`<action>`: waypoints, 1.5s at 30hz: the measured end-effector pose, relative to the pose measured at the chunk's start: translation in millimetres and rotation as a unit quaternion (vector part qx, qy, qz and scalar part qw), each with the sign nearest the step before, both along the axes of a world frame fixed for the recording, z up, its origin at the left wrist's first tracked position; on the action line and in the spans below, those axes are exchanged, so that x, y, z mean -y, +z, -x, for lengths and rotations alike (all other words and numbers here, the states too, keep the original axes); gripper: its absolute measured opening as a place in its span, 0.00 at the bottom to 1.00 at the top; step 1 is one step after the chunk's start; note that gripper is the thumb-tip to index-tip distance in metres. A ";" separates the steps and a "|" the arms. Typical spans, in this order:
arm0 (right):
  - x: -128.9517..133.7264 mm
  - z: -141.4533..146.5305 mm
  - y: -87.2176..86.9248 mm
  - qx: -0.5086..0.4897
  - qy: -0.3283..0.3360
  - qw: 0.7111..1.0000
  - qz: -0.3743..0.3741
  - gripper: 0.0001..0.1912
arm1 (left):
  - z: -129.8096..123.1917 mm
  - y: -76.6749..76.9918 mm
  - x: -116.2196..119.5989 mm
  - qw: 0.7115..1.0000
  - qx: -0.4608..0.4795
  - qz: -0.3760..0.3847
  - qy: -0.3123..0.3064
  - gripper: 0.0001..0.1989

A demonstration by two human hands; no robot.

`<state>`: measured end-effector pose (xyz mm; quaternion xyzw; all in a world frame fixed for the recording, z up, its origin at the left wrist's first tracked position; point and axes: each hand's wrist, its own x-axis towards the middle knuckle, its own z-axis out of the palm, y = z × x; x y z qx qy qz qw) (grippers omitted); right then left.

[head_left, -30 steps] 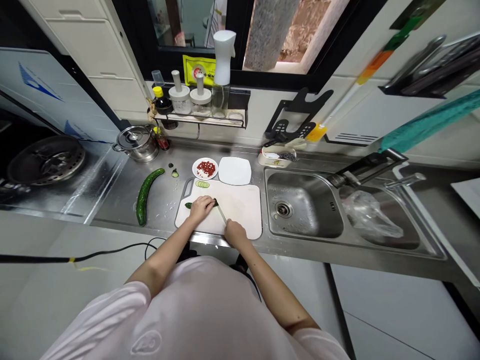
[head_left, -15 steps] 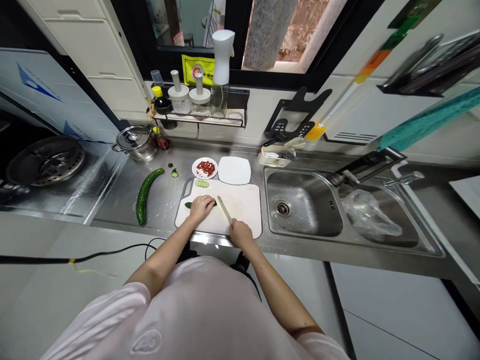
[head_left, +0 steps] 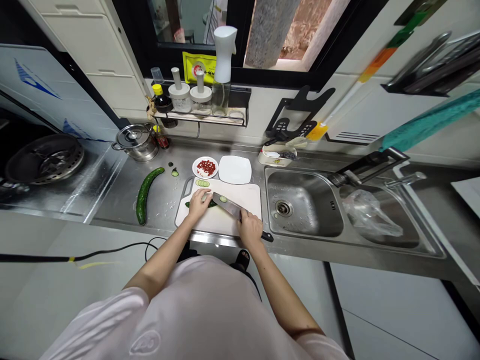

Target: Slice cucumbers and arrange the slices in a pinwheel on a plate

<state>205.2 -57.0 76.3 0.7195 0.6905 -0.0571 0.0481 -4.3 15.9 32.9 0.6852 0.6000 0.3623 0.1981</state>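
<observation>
Head view: a left hand (head_left: 198,205) pressed curled fingers onto a cucumber piece (head_left: 212,204) on a white cutting board (head_left: 219,225), while the right hand (head_left: 250,229) gripped a cleaver (head_left: 226,206) closed around its handle; a longer cucumber (head_left: 146,194) lay left of the board.

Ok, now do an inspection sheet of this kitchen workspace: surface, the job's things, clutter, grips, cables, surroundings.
Surface: brushed stainless steel counter carrying a white plastic cutting board.
Job's things: dark green cucumber piece on the board; pale round cucumber slices behind it; long curved cucumber on the steel; wide steel knife, black-handled.
Clutter: round white plate of small red pieces; square white plate.
Grips: left hand pressing the piece; right hand around the knife handle.
Cables: thin black cable below the counter.
Surroundings: steel double sink; clear plastic bag; steel pot.
</observation>
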 end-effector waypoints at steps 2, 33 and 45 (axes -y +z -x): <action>0.3 -1.6 2.7 -0.002 0.005 1.000 -0.015 0.18 | -2.7 6.7 -4.0 0.999 -0.013 0.005 -0.042 0.16; 5.7 -31.8 -10.3 -0.026 -0.066 0.997 0.043 0.20 | 5.2 -36.3 -61.2 0.978 0.052 0.172 0.108 0.06; 8.0 -29.7 -14.7 -0.049 -0.072 0.995 0.044 0.19 | 1.3 -28.0 -83.5 0.976 -0.091 0.144 0.137 0.09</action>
